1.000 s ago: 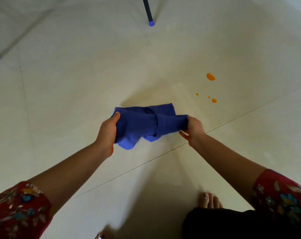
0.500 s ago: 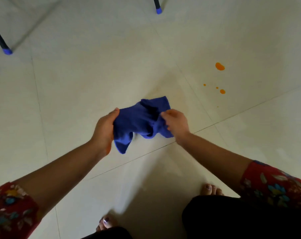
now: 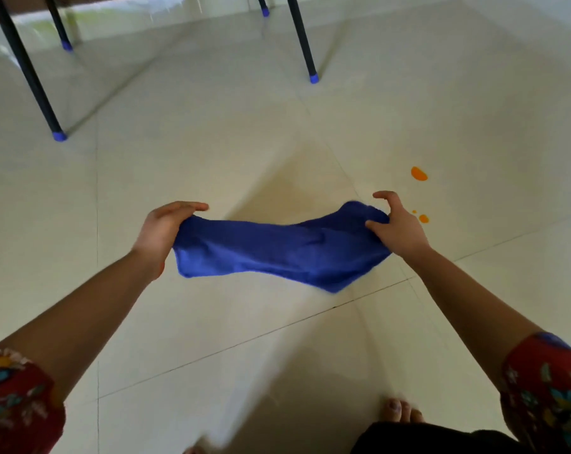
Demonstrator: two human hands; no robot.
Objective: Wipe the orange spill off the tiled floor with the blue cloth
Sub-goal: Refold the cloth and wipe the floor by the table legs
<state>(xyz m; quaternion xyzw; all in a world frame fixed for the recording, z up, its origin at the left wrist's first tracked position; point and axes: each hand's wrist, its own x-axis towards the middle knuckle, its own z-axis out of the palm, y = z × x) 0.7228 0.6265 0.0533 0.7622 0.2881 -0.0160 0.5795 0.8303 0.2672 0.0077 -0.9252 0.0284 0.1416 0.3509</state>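
The blue cloth (image 3: 277, 250) is stretched out in the air between my two hands, above the pale tiled floor (image 3: 212, 142). My left hand (image 3: 162, 229) grips its left end and my right hand (image 3: 395, 226) pinches its right end, index finger lifted. The orange spill lies on the floor to the right: a larger blob (image 3: 419, 174) beyond my right hand and two small drops (image 3: 423, 218) just right of it. The cloth does not touch the spill.
Black table legs with blue caps stand at the far left (image 3: 58, 136) and far centre (image 3: 314, 79), with more behind. My bare foot (image 3: 400, 411) is at the bottom right. Dark grout lines cross the floor.
The cloth was bunched between my hands close together; now my hands have spread apart and pulled it out wide. The view has tilted up, showing more table legs.
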